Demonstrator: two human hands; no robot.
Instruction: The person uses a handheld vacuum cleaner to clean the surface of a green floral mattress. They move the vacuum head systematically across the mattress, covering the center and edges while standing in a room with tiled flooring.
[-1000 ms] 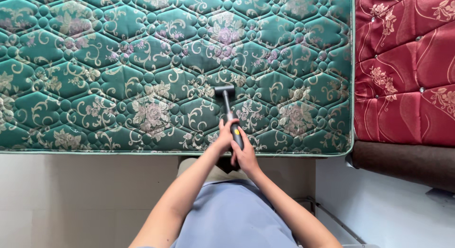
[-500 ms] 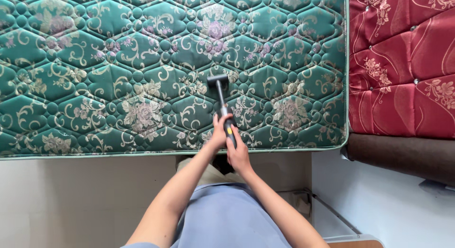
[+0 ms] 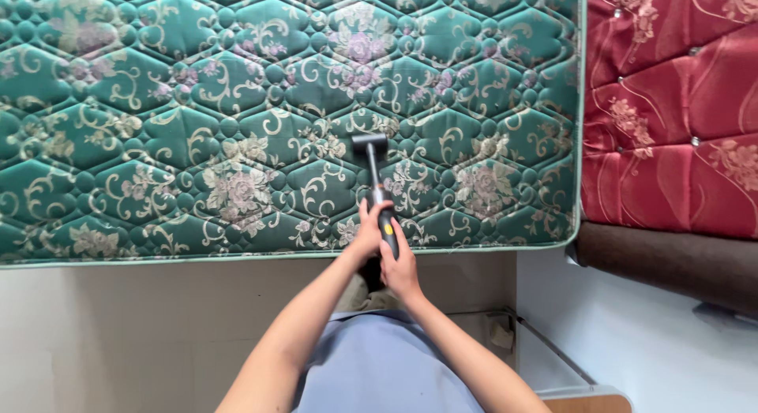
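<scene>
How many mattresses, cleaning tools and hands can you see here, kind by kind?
Mattresses: 2, a green quilted mattress and a red quilted mattress
Cleaning tools: 1, a handheld vacuum tool with a T-shaped nozzle
Hands: 2, the left hand and right hand, both on the tool's handle
Total: 5

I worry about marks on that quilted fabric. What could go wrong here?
The vacuum nozzle sits on the green mattress, where its edge might snag the quilting seams. The left hand and right hand grip the wand low, near the mattress edge, so the head could tip or skid sideways.
</scene>
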